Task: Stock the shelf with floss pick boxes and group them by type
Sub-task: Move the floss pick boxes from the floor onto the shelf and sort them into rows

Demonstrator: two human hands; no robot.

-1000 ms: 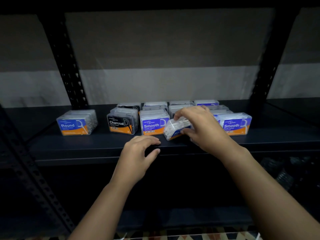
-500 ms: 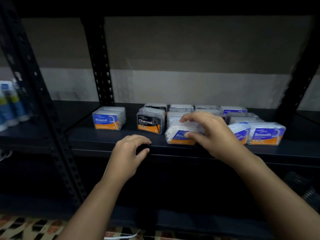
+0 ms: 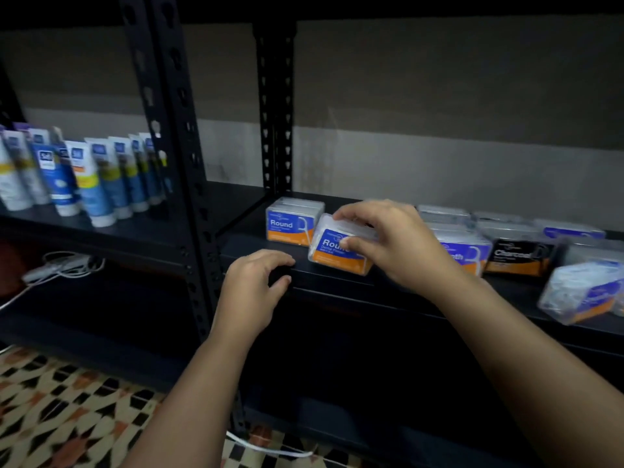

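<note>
The right hand (image 3: 388, 244) is pinching a Round box (image 3: 337, 248) tilted over the shelf edge (image 3: 337, 285), just right of the standing Round box (image 3: 290, 222); the left hand (image 3: 255, 288), half-curled and empty, is resting nearby.

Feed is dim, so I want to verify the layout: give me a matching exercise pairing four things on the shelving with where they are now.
1. held Round box
2. other Round box
3. Charcoal box
4. tubes

A. neighbouring bay, far left
B. under the right hand, tilted
C. beside the rear upright
D. right of the Smooth box

Pairs: 1-B, 2-C, 3-D, 4-A
</note>
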